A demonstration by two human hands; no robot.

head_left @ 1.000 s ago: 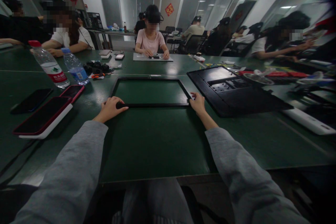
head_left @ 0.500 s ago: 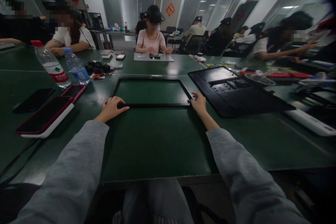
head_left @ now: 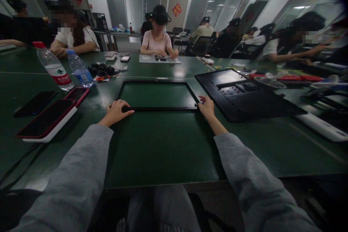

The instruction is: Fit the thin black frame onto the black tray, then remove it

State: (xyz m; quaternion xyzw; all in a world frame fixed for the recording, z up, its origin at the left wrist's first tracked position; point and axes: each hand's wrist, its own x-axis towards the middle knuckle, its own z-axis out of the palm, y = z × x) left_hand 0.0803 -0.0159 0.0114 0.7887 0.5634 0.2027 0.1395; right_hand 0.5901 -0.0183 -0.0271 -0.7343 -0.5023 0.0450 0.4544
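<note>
A thin black rectangular frame (head_left: 163,109), like a monitor bezel, lies on the green table (head_left: 165,145) in front of me, and the tabletop shows through its opening. My left hand (head_left: 116,111) grips its near left corner, with the thumb along the near bar. At the near right corner, my right hand (head_left: 206,106) pinches the frame between thumb and fingers. Right of the frame rests a large black panel (head_left: 244,98), like a monitor's back cover, with a recessed middle part.
Two plastic bottles (head_left: 56,69) stand at the left, beyond several phones (head_left: 49,117). Black cables with an orange-handled tool (head_left: 102,78) lie past the frame's far left corner. A white bar-shaped object (head_left: 322,127) sits at the right. Across the table a person (head_left: 156,40) handles small parts.
My hands and the black frame stay practically in place. Across the table, the person's hands have shifted slightly over the small parts.
</note>
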